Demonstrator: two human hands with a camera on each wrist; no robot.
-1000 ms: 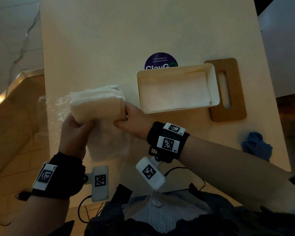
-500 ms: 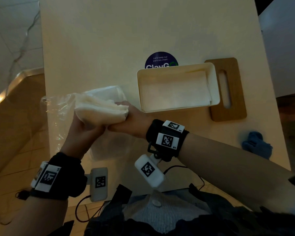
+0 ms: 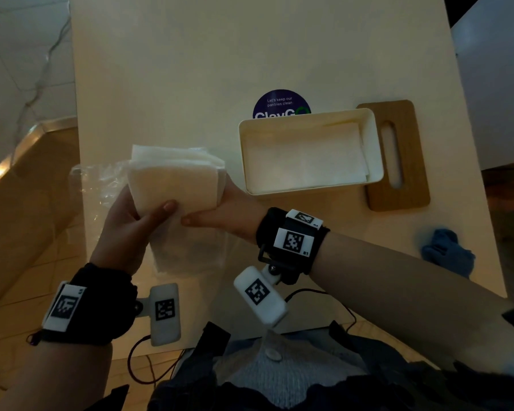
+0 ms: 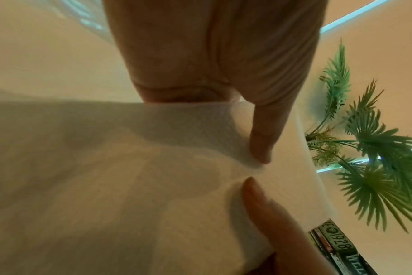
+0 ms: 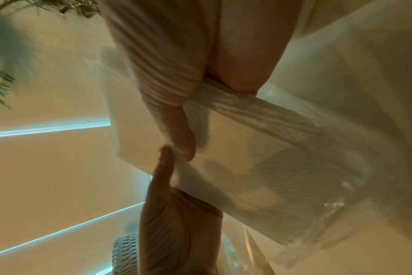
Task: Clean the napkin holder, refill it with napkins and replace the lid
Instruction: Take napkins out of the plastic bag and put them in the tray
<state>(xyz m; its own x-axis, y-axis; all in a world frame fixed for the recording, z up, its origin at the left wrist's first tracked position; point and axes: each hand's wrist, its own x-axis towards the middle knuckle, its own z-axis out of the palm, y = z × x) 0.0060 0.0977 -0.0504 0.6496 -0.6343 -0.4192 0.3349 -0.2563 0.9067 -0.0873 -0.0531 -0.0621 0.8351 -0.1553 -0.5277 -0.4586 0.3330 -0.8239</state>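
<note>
Both the left hand [image 3: 131, 221] and right hand [image 3: 223, 209] clasp the napkin stack [image 3: 174, 182]. The open holder [image 3: 309, 185] lies just to the right, nearer the right hand, its long side running left-right.

white napkins [image 3: 172, 179], cream napkin holder [image 3: 377, 149], brown wood-grain lid [image 3: 410, 185], crumpled blue cloth [image 3: 447, 252], dark blue round sticker [image 3: 281, 103], pale cream table [image 3: 220, 69].

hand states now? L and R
Left hand: gripping the napkin stack, thumb across its front.
Right hand: gripping the same stack's right side.
</note>
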